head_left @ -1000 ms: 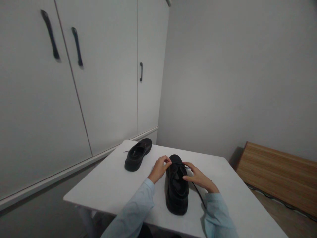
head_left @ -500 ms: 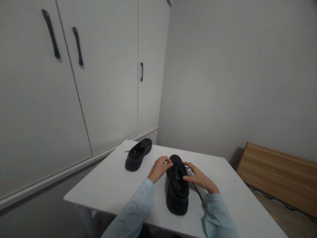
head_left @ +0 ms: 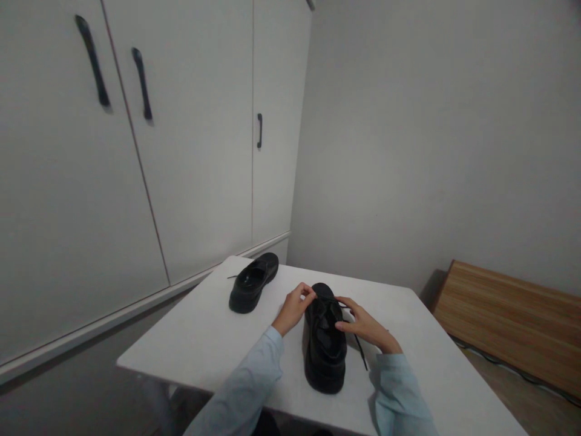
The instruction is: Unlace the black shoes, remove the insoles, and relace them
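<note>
A black shoe point(head_left: 324, 363) stands on the white table in front of me, its heel toward me and its toe pointing away. My left hand point(head_left: 296, 307) is closed in a pinch at the left side of the eyelets, where a thin black shoelace appears to meet the fingertips. Against the shoe's right side, my right hand point(head_left: 363, 326) grips the upper, thumb at the rim of the opening and index finger near the lacing. A loose black shoelace end point(head_left: 361, 353) trails onto the table below the right hand.
A second black shoe point(head_left: 247, 290) lies at the table's far left, a lace end sticking out beside it. The white table point(head_left: 204, 339) stands near white cupboards point(head_left: 204, 151) with dark handles. A wood-grain board point(head_left: 512, 321) is beyond the table's right edge.
The loose shoelace end on the right has drawn up toward the shoe and shows less length. My left hand has risen very slightly; the right hand and both shoes look still.
</note>
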### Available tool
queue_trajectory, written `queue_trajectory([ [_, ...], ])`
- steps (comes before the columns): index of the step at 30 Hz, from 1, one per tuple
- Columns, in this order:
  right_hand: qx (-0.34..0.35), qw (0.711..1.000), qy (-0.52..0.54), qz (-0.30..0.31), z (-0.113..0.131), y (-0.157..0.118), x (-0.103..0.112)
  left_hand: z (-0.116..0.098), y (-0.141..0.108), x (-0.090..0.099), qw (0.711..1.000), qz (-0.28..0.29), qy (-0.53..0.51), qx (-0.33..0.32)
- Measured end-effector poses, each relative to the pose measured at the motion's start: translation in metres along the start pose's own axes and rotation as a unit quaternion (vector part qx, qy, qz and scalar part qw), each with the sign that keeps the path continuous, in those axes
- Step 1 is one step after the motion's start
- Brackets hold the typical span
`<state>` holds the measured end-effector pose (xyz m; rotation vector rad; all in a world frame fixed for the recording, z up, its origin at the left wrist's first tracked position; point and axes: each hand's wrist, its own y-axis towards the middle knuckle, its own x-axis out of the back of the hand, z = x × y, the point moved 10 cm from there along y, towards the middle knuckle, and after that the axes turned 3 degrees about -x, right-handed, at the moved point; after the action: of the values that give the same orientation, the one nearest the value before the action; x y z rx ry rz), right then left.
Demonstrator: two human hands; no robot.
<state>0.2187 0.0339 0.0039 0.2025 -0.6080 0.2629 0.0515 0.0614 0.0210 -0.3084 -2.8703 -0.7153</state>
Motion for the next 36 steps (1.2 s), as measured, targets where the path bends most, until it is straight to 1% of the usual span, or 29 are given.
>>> queue_trajectory([
  [5,-0.013,1.0,0.006,-0.002,0.0,0.0,0.0,0.0,0.001,-0.004,0.999,0.011,-0.039,-0.002],
  [8,-0.008,1.0,0.007,-0.007,0.0,-0.001,0.0,0.003,0.002,-0.003,0.998,0.005,-0.055,0.003],
  [10,-0.002,1.0,0.009,-0.009,0.0,0.0,0.001,0.004,0.003,-0.003,0.996,0.006,-0.088,0.007],
  [16,0.016,1.0,0.012,-0.014,0.0,0.0,0.002,0.002,0.001,-0.005,0.975,0.02,-0.221,0.028],
  [21,0.015,1.0,0.004,-0.007,0.002,0.0,0.001,0.003,-0.001,-0.009,0.962,0.034,-0.269,0.041],
  [25,-0.003,1.0,-0.006,0.003,-0.001,0.0,-0.001,-0.005,-0.002,-0.012,0.952,0.05,-0.301,0.018],
  [27,-0.005,1.0,-0.002,0.004,-0.002,0.0,-0.001,-0.009,-0.003,-0.013,0.954,0.059,-0.294,0.01],
  [29,-0.004,1.0,0.005,0.002,-0.002,0.0,-0.001,-0.013,-0.002,-0.012,0.964,0.06,-0.258,0.004],
  [33,-0.008,1.0,0.01,-0.003,-0.002,0.0,0.0,-0.015,0.001,-0.002,0.986,0.031,-0.165,-0.022],
  [36,-0.009,1.0,0.005,0.0,-0.003,0.0,0.0,-0.013,0.002,0.001,0.993,0.027,-0.108,-0.029],
])
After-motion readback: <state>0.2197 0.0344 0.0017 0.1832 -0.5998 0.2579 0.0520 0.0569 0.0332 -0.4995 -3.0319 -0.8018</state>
